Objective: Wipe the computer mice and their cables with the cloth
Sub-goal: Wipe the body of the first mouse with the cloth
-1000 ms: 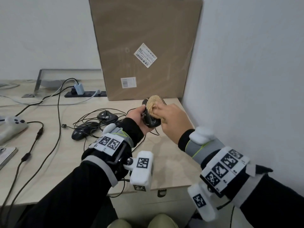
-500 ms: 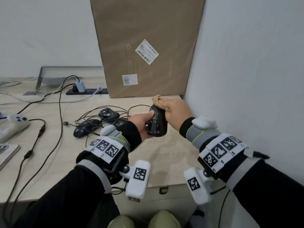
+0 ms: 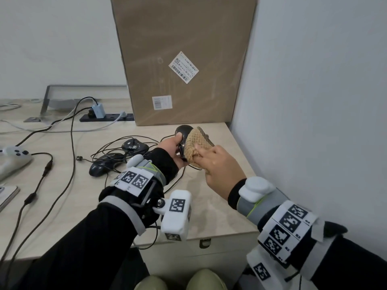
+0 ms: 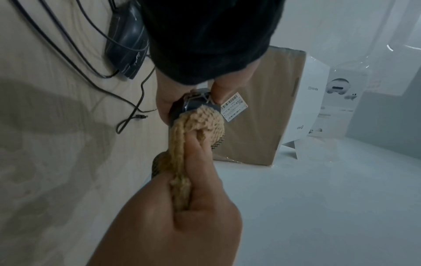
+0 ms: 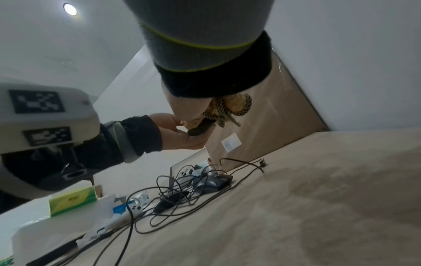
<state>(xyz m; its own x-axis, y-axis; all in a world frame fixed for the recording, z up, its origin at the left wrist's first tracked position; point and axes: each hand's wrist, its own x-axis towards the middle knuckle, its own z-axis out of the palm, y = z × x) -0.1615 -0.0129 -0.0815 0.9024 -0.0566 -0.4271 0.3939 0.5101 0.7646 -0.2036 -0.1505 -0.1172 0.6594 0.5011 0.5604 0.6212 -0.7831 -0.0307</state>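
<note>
I hold one black mouse [image 3: 182, 135] up in the air, over the desk [image 3: 209, 197], close to the big brown box [image 3: 184, 59]. My left hand [image 3: 170, 148] has its fingers and thumb curled round the mouse. My right hand [image 3: 217, 164] has its fingers bunched tight on the tan cloth [image 3: 195, 144] and presses it flat on the side of the mouse. In the left wrist view the cloth covers the near end of the mouse, and the far end shows bare between my left fingers.

I think I am in the middle of wiping this mouse. I cannot tell how clean it is yet.

Two more black mice lie on the desk in a heap of thin black cables [image 3: 117, 151]. One dark mouse [image 3: 102, 166] sits nearer me and the other mouse [image 3: 135, 145] sits just behind it. Nothing touches them. I cannot tell if they have had a wipe.

So I guess a lot is left: the rest of this mouse, its cable, and maybe the two mice on the desk with their cables too.
</note>
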